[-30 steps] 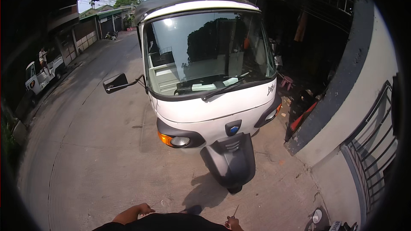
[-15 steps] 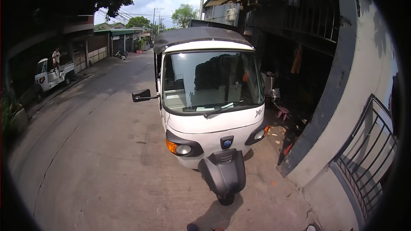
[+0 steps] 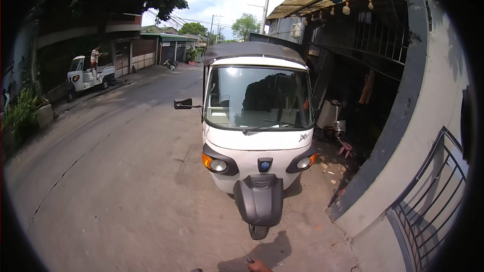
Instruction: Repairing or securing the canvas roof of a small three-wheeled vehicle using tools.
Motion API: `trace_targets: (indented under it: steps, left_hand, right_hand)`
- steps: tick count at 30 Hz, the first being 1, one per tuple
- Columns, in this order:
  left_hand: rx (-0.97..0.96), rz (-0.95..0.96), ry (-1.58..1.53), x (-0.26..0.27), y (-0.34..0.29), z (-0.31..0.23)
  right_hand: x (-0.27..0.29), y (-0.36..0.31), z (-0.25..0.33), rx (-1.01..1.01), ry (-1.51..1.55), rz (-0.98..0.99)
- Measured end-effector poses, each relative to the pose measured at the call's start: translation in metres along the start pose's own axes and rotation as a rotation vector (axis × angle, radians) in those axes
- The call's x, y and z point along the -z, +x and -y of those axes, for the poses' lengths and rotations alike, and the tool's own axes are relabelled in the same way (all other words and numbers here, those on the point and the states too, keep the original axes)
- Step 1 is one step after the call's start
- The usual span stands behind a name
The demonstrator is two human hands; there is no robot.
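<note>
At the bottom edge, part of my right hand (image 3: 258,266) shows, closed around a thin dark object (image 3: 249,260) whose kind I cannot make out. My left hand is out of the picture. In front of me stands a white three-wheeled vehicle (image 3: 257,146) with a black soft roof (image 3: 252,50) and a wide windshield (image 3: 259,98). Its dark grey front fender (image 3: 260,199) sits over the front wheel (image 3: 258,231), a short way beyond my hand. Orange-edged headlights (image 3: 218,165) flank the nose. A side mirror (image 3: 183,104) sticks out at the left.
A concrete road (image 3: 116,171) runs back on the left. Beyond it is a small white cargo vehicle (image 3: 91,73), with a person (image 3: 95,58) on it. At right are a wall (image 3: 403,191) with a metal railing (image 3: 428,201) and a dark open shed holding a pink stool (image 3: 345,147).
My view has turned and the surroundings sit farther right, most clearly on the left side. More of my right hand and the thin object now shows at the bottom edge.
</note>
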State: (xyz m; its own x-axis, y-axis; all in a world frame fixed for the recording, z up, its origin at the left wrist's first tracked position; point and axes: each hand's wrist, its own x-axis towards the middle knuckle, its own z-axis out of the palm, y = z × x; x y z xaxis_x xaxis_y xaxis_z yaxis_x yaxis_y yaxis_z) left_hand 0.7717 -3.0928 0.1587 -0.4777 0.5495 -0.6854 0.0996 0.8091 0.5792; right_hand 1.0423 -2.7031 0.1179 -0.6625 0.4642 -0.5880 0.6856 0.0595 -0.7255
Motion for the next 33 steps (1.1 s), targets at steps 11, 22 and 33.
trace_targets:
  steps: [11,22,33]
  left_hand:
    - [0.020,0.156,0.118,-0.128,-0.048,-0.090]
    - [0.310,0.164,0.219,-0.129,-0.079,0.020]
    - [0.340,-0.055,-0.231,-0.136,-0.087,-0.019]
  right_hand:
    - [0.057,-0.138,-0.137,0.074,0.014,-0.124]
    - [0.089,-0.202,-0.119,-0.171,0.071,-0.040]
    - [0.105,-0.095,-0.044,-0.303,-0.075,0.040]
